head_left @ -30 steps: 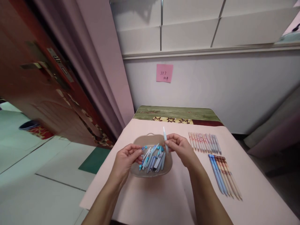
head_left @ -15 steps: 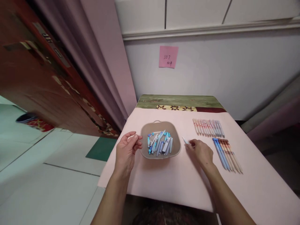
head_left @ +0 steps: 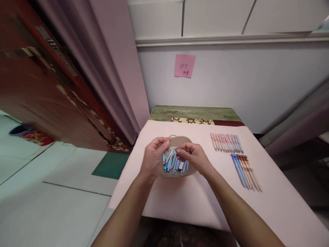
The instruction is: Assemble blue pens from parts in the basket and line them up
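Observation:
A beige bin (head_left: 191, 173) holds several blue and white pen parts (head_left: 174, 163) and stands on the pink-covered table. Over its left side is my left hand (head_left: 154, 156), its thumb and forefinger pinched together; whatever lies between them is too small to make out. My right hand (head_left: 192, 156) hovers above the bin's right half with closed fingertips close to the left ones. A thin white piece shows between the hands, but I cannot tell whether it is held or lies in the bin.
A row of pale pens (head_left: 226, 143) lies at the right of the pink cover (head_left: 180, 204). Nearer to me are blue and brown-topped pens (head_left: 246, 173). A pink note (head_left: 184, 66) is on the wall behind. A red door (head_left: 51, 103) stands at the left.
My right hand has moved left from beside the bin to above it. My left hand has come right over the bin, its fingers now closed. The view has shifted slightly.

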`<state>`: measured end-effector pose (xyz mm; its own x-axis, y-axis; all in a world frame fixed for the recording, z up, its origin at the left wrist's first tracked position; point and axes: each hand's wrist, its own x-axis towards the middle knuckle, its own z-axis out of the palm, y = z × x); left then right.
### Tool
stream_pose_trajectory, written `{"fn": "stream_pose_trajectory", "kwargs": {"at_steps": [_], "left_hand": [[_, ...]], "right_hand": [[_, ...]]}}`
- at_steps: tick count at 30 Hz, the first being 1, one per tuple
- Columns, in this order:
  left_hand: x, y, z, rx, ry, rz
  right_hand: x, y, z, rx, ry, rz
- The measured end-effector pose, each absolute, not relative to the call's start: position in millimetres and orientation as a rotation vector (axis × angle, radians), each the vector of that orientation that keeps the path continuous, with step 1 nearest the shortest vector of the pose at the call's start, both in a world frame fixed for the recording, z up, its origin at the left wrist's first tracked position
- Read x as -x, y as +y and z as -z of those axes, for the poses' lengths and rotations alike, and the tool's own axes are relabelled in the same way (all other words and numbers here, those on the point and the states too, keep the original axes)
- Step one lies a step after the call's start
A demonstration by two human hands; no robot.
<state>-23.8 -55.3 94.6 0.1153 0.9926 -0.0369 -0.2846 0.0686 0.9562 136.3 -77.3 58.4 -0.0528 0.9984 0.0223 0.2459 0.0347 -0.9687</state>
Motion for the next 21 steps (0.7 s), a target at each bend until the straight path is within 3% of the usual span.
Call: {"fn": "stream_pose_trajectory", "kwargs": {"at_steps": [5,10,21], "left_hand": [[57.6,-51.5,-83.4,-0.878,1.031,-1.387],[67.4,-59.5,-58.9,-0.75,1.126,-1.315],[71.5,-46.9,-48.8,-0.707,1.115,-1.358]], "right_hand": [[-139.7,-45.2,-48.4,1.859,-2.283,-0.453],[-112.4,-37.1,-30.4,1.647,-2.577,-0.555],[-151.7,-25.8,-32.3,1.975,-2.088,-0.428]]}}
